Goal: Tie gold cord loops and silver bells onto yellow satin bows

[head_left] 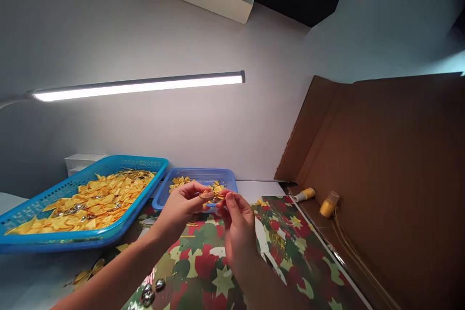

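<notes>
My left hand [184, 204] and my right hand [238, 225] meet above the table's far part, with thumbs and fingertips pinched. Between them is a small yellow ribbon bow [208, 195]; its details blur into the yellow bows behind it. Just beyond the hands stands a small blue-violet basket [198, 172] with several yellow bows [180, 181] inside. My fingers hide part of that basket. To the left, a larger blue basket [140, 213] is heaped with yellow ribbon pieces [109, 198], with some silver bells among them.
Silver bells [147, 295] lie on the patterned table cover [203, 256] near my left forearm. Right of my right hand is a white tool, perhaps scissors [262, 237]. Yellow thread spools [329, 205] stand by a cardboard panel [392, 169]. A lit lamp bar [141, 86] hangs above.
</notes>
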### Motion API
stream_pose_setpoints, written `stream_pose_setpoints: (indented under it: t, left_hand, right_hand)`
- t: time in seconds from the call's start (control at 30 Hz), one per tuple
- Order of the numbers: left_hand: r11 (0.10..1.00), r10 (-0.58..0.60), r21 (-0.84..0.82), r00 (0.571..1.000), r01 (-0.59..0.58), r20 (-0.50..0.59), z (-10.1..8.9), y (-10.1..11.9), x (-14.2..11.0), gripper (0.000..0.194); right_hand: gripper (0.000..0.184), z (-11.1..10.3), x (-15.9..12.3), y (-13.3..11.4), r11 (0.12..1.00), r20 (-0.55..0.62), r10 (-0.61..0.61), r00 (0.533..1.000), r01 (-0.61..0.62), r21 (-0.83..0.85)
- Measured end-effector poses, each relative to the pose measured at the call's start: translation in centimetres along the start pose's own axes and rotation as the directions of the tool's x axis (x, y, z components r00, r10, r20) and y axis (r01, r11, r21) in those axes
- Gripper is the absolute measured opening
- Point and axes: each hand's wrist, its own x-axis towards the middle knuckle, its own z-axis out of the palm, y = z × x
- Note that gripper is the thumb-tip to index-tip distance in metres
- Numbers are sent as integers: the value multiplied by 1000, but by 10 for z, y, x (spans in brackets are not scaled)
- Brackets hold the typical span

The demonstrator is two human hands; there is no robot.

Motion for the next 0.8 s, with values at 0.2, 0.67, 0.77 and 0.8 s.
stream_pose_setpoints:
  t: [0.2, 0.67, 0.77, 0.8]
  left_hand:
    - [984, -109, -147, 994, 104, -28, 4, -6, 9, 32]
    - [918, -350, -201, 937, 342, -2, -1, -25, 7, 32]
    - [898, -389, -233, 921, 374, -20, -5, -25, 6, 31]
    - [893, -395, -242, 919, 379, -18, -6, -25, 5, 31]
  right_hand:
    - [20, -15, -3, 6, 889, 194, -253, 948, 307, -341]
    - [16, -35, -8, 11, 628, 351, -282, 893, 448, -636]
    - [14, -35, -8, 11, 675, 284, -238, 929, 368, -639]
    - [15, -35, -8, 10, 696, 263, -216, 940, 337, -634]
